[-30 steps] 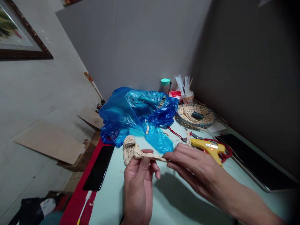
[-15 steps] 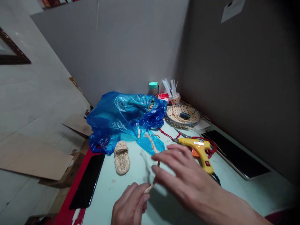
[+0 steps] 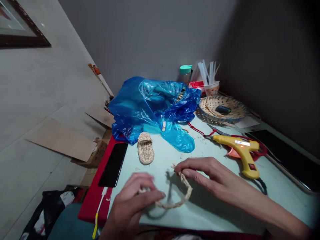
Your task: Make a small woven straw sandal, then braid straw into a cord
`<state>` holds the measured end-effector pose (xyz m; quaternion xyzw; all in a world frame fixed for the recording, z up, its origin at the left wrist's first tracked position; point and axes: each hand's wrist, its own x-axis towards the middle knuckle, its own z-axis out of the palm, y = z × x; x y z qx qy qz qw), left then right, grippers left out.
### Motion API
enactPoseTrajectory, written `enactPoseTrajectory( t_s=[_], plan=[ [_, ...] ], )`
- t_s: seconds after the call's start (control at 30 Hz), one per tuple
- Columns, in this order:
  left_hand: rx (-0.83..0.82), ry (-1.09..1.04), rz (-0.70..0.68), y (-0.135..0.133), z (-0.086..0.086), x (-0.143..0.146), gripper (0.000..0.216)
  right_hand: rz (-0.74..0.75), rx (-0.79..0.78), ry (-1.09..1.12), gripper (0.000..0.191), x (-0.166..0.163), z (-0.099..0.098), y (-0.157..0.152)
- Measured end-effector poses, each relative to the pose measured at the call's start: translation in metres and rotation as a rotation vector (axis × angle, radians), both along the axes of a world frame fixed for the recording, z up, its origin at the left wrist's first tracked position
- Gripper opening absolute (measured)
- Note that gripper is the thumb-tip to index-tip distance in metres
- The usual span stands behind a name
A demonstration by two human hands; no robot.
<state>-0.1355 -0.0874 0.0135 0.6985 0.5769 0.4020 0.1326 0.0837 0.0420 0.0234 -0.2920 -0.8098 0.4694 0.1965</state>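
So a pale braided cord [image 3: 185,199] is held up just over the near part of the counter [image 3: 160,160], slung between both hands in a loose U. One end is pinched between thumb and fingers of the right hand [image 3: 207,175], with a frayed tip poking out past the grip. The other end is gripped in the left hand [image 3: 133,200], fingers curled in toward the thumb, though that side's pretty blurred and how tightly it's squeezed can't be told.

Step in hand, at a guess: the cord is being handled and shaped, nothing more. The curve isn't closed and the ends are kept well apart. What's called for next, probably, is a steady pinch at that frayed end so the strands aren't let loose, plus a firmer hold on the left.

A little woven slipper [image 3: 146,153] is set flat beyond the left hand, untouched. The yellow glue gun [image 3: 236,145], red light lit, is left lying beyond the right.
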Motion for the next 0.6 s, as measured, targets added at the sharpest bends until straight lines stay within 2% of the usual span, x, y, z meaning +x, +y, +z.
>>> enactPoseTrajectory(
  t_s=[0.1,0.2,0.43,0.53,0.6],
  plan=[
    [0.180,0.384,0.188,0.009,0.002,-0.015,0.032,-0.029,-0.212,0.033,0.027,-0.019,-0.006,0.006],
    [0.169,0.616,0.278,0.017,0.003,-0.027,0.036,-0.082,-0.249,0.033,0.025,-0.037,-0.016,0.014],
    [-0.007,0.746,0.451,0.035,-0.004,-0.039,0.040,0.032,-0.017,-0.116,0.028,-0.060,-0.015,0.031],
    [-0.092,0.786,0.489,0.038,-0.008,-0.043,0.039,0.032,-0.014,-0.133,0.024,-0.065,-0.016,0.034],
    [-0.072,0.759,0.472,0.038,-0.012,-0.046,0.038,0.008,-0.074,-0.114,0.022,-0.066,-0.021,0.034]
  ],
)
